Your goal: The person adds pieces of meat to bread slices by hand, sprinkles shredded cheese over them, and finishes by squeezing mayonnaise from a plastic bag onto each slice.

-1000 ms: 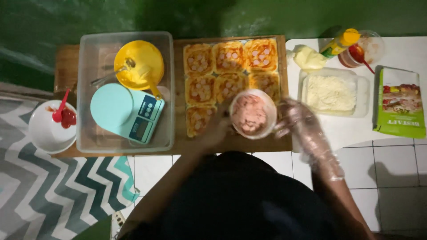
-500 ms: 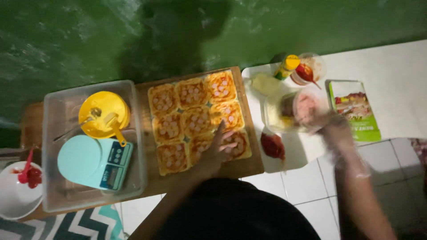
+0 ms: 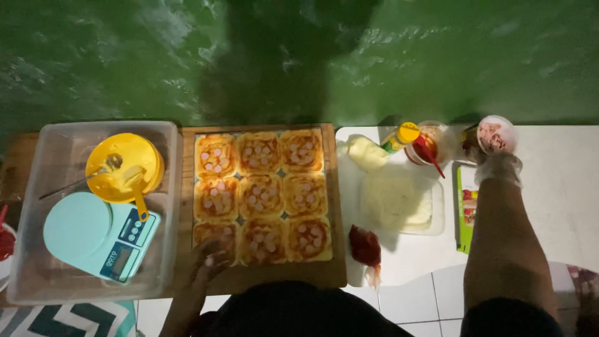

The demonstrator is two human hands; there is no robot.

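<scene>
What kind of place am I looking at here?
Probably a home food-prep spot set low on a tiled floor: nine small pizzas on a wooden board, a kitchen scale in a clear tub, and sauce bottles.

Your scale (image 3: 100, 234), pale blue, sits in the clear bin (image 3: 37, 274) at left; its small grey screen (image 3: 118, 260) faces you, dark button panel beside it. Green flat box (image 3: 465, 215) with a colourful picture strip lies on the white bench, partly hidden by your right forearm. Yellow-capped bottle (image 3: 399, 138) with a multicolour label lies tilted near the sauce tub (image 3: 430, 140). Red sauce pouch (image 3: 365, 246) sits right of the board.
</scene>
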